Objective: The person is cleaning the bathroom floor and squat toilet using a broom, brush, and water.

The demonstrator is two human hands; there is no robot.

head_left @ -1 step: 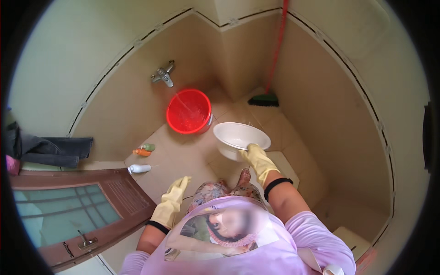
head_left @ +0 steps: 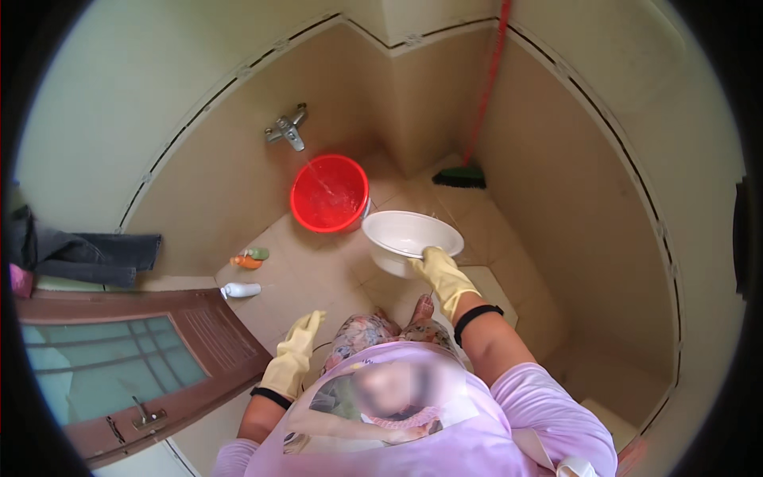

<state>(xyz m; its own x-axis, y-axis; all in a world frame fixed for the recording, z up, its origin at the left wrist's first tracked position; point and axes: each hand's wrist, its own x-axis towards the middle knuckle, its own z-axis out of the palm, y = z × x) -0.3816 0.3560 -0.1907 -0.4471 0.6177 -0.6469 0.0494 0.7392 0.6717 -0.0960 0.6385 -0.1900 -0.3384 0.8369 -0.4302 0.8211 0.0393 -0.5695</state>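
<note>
Both my hands wear pale yellow rubber gloves. My right hand [head_left: 443, 274] grips the near rim of a white plastic basin [head_left: 388, 258], fingers closed on its edge. The basin is held above the tiled floor, tilted so its inside shows. Down at the left, my left hand [head_left: 294, 350] hangs free of everything, its fingers stretched out. Beyond the basin stands a red bucket [head_left: 300, 213] on the floor. A thin stream of water runs into it from a chrome wall tap [head_left: 288, 132].
A white bottle [head_left: 242, 290] lies on the floor at left, near orange [head_left: 247, 261] and green [head_left: 257, 253] bottles. The brown door [head_left: 208, 326] is to the left, with dark trousers [head_left: 119, 256] above it. A broom [head_left: 459, 176] leans in the far corner.
My right hand has shifted slightly left with the basin, bringing it closer to the red bucket. My left hand has moved a little to the left.
</note>
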